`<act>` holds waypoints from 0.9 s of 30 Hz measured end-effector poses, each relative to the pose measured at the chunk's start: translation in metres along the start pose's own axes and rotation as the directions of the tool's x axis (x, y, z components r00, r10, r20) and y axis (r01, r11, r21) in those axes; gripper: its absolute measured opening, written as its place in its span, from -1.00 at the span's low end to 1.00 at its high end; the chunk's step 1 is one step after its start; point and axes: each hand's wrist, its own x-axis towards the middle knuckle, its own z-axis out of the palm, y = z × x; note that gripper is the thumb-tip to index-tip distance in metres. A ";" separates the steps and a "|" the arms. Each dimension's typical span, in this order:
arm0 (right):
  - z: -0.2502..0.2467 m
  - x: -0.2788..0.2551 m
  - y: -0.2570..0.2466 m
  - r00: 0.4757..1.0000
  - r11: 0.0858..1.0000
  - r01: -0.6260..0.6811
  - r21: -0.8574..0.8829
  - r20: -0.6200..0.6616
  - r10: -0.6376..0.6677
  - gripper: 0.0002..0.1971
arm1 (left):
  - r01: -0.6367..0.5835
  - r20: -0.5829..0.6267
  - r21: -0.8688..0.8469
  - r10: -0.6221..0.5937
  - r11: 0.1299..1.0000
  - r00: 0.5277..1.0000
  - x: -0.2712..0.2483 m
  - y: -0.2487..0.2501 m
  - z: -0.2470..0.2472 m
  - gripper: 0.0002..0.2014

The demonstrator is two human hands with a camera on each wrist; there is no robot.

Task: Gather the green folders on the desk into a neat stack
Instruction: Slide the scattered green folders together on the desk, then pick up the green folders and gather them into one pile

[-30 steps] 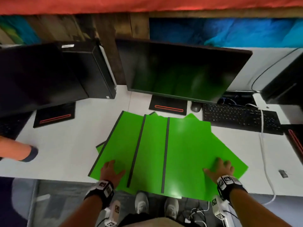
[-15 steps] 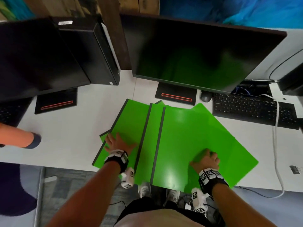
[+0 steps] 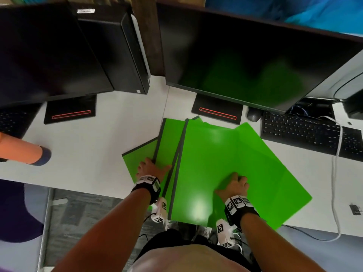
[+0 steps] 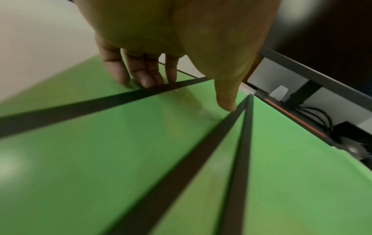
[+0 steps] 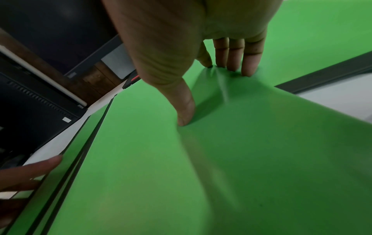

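Note:
Several green folders with dark spines lie overlapped near the front edge of the white desk (image 3: 98, 154). The top folder (image 3: 212, 158) covers most of the fan. A narrow strip of another folder (image 3: 169, 142) shows at its left, and a tilted folder (image 3: 137, 158) pokes out lower left. A further tilted folder (image 3: 279, 185) sticks out to the right. My left hand (image 3: 152, 166) (image 4: 187, 95) presses straight fingers (image 4: 149, 79) against a dark spine. My right hand (image 3: 235, 183) (image 5: 207, 95) presses on the top folder (image 5: 181, 174), whose cover bulges between thumb and fingers.
Two dark monitors (image 3: 245, 55) stand behind the folders, with a black PC tower (image 3: 125, 50) between them. A keyboard (image 3: 310, 134), a mouse (image 3: 253, 114) and a white cable (image 3: 334, 173) lie to the right. An orange cylinder (image 3: 21, 149) lies at the far left.
The fanned folders have closed up toward the right under the top one. My left hand has slid right and forward with them. My right hand has moved left across the top folder.

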 end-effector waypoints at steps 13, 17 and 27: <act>0.005 0.000 -0.004 0.998 0.948 0.008 0.318 0.056 -0.027 0.03 | -0.026 0.204 -0.361 0.107 0.932 0.973 -0.020 0.022 0.019 -0.29; 0.002 0.000 -0.003 0.996 0.865 -0.039 0.500 0.087 -0.005 0.02 | -0.165 0.134 -0.360 0.226 0.918 0.965 -0.029 0.019 0.014 -0.53; -0.058 -0.003 0.012 0.981 0.493 0.130 0.861 -0.039 -0.191 -0.59 | -0.385 0.027 -0.678 0.544 0.627 0.838 -0.098 0.016 -0.057 -0.63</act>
